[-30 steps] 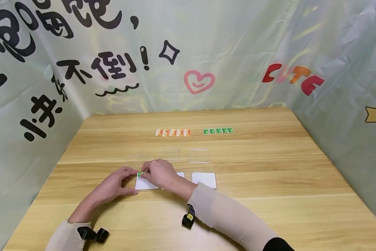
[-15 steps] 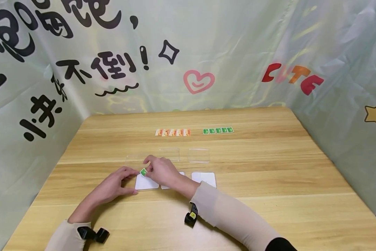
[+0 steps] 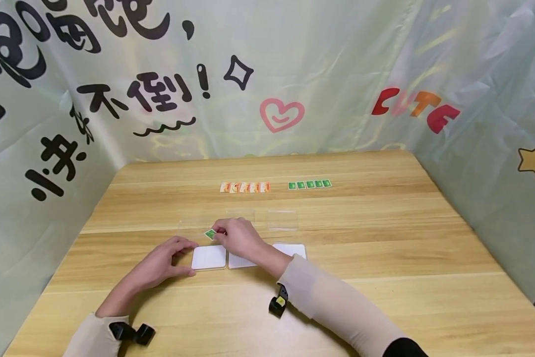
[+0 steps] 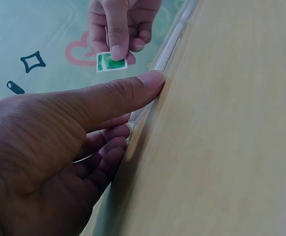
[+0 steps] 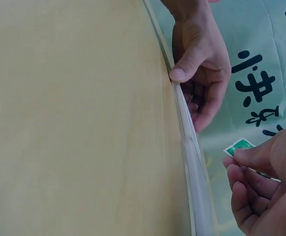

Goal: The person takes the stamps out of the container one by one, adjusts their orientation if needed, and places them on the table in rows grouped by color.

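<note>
My left hand holds the left side of a flat, white-topped clear box. Its thumb is at the near corner and its fingers at the far one. Just behind that box, my right hand pinches a small green stamp-like piece between thumb and fingers. In the left wrist view this piece shows a white border and is raised above the box. A second white-topped box stands close on the right, partly covered by the right hand and forearm. The third white-topped box is partly behind the right sleeve.
Clear plastic covers lie behind the boxes; one is faint and partly hidden. Farther back are a row of orange-and-white pieces and a row of green pieces. A printed cloth borders the table's back and sides.
My right hand lifts the green piece off the left box's top and moves back and slightly right, uncovering the white surface. The left hand stays at the box.
</note>
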### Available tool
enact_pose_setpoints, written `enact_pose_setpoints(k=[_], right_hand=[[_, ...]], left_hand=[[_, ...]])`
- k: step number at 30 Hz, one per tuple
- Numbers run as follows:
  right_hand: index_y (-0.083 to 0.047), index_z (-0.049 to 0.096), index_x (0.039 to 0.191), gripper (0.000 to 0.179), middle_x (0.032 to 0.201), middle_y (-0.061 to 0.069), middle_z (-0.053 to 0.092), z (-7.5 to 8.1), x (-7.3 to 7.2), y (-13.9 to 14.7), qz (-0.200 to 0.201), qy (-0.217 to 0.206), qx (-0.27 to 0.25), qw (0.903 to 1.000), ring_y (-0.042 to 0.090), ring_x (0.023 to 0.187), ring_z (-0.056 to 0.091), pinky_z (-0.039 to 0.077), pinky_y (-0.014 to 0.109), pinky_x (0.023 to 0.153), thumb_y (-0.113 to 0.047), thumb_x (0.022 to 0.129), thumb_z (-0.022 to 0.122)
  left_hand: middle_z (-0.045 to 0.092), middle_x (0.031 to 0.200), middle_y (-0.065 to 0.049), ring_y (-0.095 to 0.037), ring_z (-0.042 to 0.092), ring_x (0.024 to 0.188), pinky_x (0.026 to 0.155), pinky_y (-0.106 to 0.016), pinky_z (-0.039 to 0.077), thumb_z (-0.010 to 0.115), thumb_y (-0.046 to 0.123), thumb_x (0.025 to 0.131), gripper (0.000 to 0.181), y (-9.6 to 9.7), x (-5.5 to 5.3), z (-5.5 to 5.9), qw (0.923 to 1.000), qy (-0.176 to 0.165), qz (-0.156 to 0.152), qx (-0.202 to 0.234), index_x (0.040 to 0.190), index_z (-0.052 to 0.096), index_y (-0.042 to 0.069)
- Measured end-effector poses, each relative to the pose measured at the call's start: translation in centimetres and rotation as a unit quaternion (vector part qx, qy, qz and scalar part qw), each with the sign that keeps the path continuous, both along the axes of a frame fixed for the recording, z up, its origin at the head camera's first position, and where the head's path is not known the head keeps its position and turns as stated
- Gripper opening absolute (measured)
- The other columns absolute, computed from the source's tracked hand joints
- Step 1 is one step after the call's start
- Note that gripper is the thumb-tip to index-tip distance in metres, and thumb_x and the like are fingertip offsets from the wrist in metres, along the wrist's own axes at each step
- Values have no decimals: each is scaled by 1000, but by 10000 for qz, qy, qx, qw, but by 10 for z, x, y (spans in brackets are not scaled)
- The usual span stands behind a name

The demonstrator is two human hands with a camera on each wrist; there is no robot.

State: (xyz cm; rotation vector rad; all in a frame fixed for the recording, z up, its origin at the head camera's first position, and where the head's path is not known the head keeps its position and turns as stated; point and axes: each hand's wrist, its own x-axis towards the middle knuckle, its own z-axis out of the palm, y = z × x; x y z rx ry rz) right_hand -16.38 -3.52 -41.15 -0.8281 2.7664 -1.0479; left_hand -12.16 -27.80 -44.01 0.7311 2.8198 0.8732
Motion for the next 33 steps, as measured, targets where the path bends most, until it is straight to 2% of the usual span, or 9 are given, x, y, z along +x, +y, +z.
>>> enact_pose_setpoints(k=[6, 9, 13, 19, 26, 33], right_hand=[[-12, 77, 106, 16, 88, -3, 72, 3, -3, 11, -75, 100, -55, 9999, 2, 52, 44, 35, 17, 47, -14, 95, 65], [-11, 75, 109, 18, 92, -1, 73, 6, -6, 18, -162, 87, -74, 9998, 2, 55, 48, 37, 17, 48, -15, 96, 65], [-9, 71, 107, 14, 89, 0, 72, 10, -11, 27, -311, 93, -239, 9992, 2, 59, 53, 39, 18, 50, -14, 95, 65], [-9, 67, 102, 11, 88, 2, 72, 17, -18, 46, -423, 242, -259, 9985, 8, 51, 45, 33, 21, 46, -14, 100, 57], [-12, 74, 101, 12, 87, 1, 70, 21, -28, 74, -784, 329, -77, 9963, 11, 61, 52, 41, 25, 53, -16, 96, 64], [-13, 71, 102, 10, 89, 2, 70, 26, -40, 107, -1152, 326, -149, 9927, 12, 71, 58, 46, 27, 60, -16, 96, 64]], left_hand=[[58, 115, 1, -14, 54, 96, 84, -37, 48, 82, 40, 78, 55, 0, 0, -1, 10000, -9, 61, 11, 122, 65, 12], [58, 115, 0, -15, 54, 97, 85, -39, 48, 82, 41, 78, 56, 0, 1, -1, 9999, -61, 108, -25, 123, 65, 12], [58, 116, -1, -16, 54, 99, 86, -41, 48, 82, 42, 77, 57, 0, 1, -1, 9998, -95, 150, -46, 123, 65, 12], [58, 116, 0, -16, 54, 99, 86, -41, 48, 82, 41, 77, 58, 0, 0, -1, 9999, -52, 155, -13, 123, 65, 11], [58, 117, -1, -15, 54, 99, 85, -40, 48, 82, 42, 77, 58, -1, 0, -2, 9999, -72, 149, -12, 124, 65, 12], [58, 116, 0, -15, 54, 98, 85, -39, 48, 82, 41, 76, 58, 0, 0, -2, 9999, -66, 158, 17, 123, 65, 12]])
